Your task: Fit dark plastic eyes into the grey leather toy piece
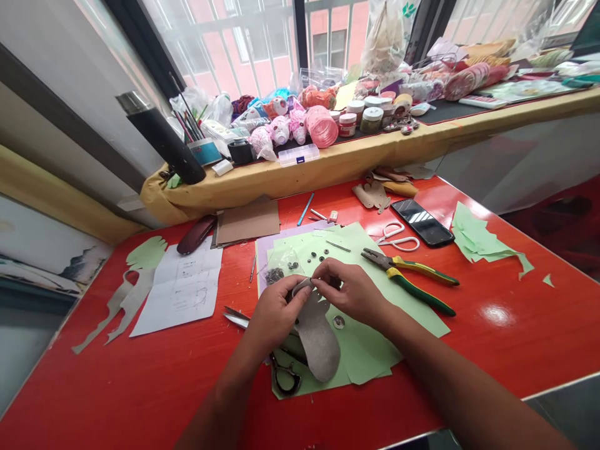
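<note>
A grey cut piece of soft sheet material, leather or felt [319,347], hangs down from my hands over the green paper [370,350]. My left hand [281,306] pinches its upper edge, which is folded over. My right hand [344,284] is closed at the same edge, fingertips on a small dark bit too small to name for sure. Just beyond my hands lie several small dark snap-button parts [314,255] and a clear bag [284,265] of more metal parts. A round metal disc [339,322] lies below my right hand. Dark-handled scissors [285,378] lie partly under the grey piece.
Pliers [412,278] with green-yellow handles, white-handled scissors [398,237] and a phone [422,222] lie to the right. A printed sheet [185,287] and a glasses case [197,235] are left. Paint jars [372,120] and a black flask [164,140] stand on the sill.
</note>
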The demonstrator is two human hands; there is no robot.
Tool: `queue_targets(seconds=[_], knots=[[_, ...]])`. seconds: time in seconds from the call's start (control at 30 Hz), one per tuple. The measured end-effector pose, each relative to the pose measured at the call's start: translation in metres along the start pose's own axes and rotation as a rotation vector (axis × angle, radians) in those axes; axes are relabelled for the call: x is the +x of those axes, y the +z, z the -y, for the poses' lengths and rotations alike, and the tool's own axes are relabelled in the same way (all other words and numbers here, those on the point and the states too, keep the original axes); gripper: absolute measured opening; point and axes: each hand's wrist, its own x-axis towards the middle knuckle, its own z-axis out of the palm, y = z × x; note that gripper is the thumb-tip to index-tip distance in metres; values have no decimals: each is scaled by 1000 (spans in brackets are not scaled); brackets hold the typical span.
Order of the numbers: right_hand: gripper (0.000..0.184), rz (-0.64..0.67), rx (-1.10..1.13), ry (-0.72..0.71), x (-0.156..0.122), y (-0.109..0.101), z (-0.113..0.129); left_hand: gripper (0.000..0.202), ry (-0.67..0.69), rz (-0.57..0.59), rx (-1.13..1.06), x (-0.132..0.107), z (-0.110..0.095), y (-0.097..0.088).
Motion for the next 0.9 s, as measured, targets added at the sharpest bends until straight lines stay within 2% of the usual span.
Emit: queue_targets(seconds=[0.2,0.4,0.63,0.8,0.9], knots=[[9,24,105,38,0,-5,5,28,60,-32,42,-2,-3,3],[9,59,70,44,0,-7,6,28,77,-25,32,-2,-3,3],[11,60,102,81,0,-6,2,28,-20,17,16,-1,1,4],[14,-10,195,124,3,-10,0,26,-62,-80,-57,2,5,4],[19,-60,264,161,5,-14,0,28,-104,-128,-206,4,5,3]])
